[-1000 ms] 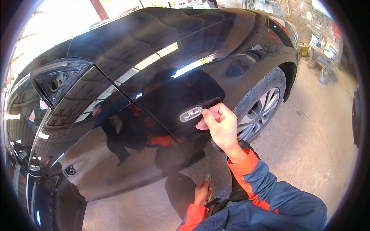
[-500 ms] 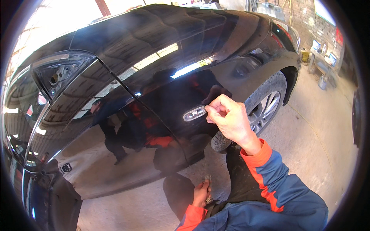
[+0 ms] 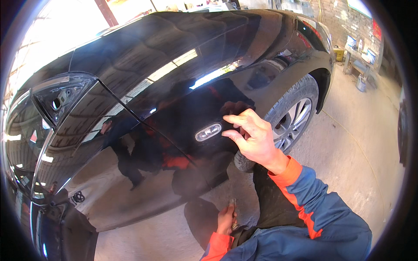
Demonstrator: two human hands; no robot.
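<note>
A clear oval side marker light [image 3: 208,132] sits in the shiny black fender [image 3: 244,98] between the door seam and the front wheel. Just right of its end is my right hand [image 3: 252,137], thumb and forefinger spread apart with nothing between them. Low down by my knee, my left hand [image 3: 226,219] is closed around a slim, pale, partly see-through piece [image 3: 232,209]. Its upper tip shows above the fingers, and I cannot make out its kind.
The front wheel [image 3: 297,117] stands right of my hand. At left, the front door [image 3: 109,169] has a bare mirror mount [image 3: 61,102]. A work stand [image 3: 359,61] with containers and a hanging pail [image 3: 361,83] is at far right. A thin hose or cord crosses the concrete floor.
My right thumb and forefinger have parted and let go of the side marker light, which stays in the fender. The view has shifted slightly. My left hand keeps its hold.
</note>
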